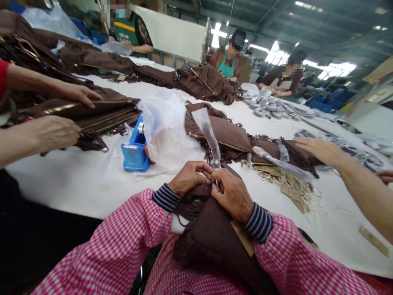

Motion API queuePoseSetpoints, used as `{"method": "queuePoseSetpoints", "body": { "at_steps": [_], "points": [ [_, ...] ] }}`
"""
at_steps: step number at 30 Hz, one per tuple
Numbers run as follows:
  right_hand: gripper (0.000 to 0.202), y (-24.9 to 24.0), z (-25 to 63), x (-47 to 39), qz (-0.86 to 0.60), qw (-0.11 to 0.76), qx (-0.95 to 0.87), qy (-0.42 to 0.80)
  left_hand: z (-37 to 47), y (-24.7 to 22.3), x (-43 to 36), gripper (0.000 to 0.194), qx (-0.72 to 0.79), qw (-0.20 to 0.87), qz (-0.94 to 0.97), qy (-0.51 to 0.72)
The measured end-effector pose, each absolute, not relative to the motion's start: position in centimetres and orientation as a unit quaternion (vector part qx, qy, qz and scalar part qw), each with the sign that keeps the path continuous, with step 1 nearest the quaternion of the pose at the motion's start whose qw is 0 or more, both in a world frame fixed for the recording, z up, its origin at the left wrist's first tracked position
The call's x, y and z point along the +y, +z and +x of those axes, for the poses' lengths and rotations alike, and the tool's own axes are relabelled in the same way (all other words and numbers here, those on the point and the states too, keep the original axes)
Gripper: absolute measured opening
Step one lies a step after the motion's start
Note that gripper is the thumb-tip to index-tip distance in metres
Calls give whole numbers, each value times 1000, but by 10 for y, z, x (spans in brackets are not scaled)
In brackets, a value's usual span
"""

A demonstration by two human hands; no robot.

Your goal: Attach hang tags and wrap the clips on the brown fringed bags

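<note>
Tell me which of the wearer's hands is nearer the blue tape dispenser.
Left. The left hand sits just right of the blue tape dispenser; the right hand lies farther right, beyond the left.

Matt brown suede-like fringed bag (pixel 215 229), glossy clear plastic sleeve (pixel 210 135), smooth white tabletop (pixel 76 180), shiny blue plastic dispenser (pixel 135 151)

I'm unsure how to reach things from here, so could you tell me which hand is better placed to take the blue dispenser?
Probably the left hand: the blue dispenser stands on its side of the table, whereas the right hand would have to cross over the brown bag.
</note>
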State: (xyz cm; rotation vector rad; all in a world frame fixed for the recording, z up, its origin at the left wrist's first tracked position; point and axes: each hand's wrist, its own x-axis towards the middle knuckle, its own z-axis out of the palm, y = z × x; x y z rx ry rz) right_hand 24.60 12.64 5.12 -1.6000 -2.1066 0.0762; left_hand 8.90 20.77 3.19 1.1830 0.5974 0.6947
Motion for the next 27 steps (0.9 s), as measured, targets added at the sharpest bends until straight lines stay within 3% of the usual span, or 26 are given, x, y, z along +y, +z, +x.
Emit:
{"method": "queuePoseSetpoints", "body": {
  "at_steps": [12,19,27],
  "points": [
    [13,53,268,127,-596,370,-666,255,96,28,205,25,290,711,548,331],
    [12,58,270,123,-596,354,-689,211,91,28,208,9,305,660,625,285],
    [22,65,274,115,-568,285,-756,156,85,34,210,15,283,699,622,212]
  ]
}}
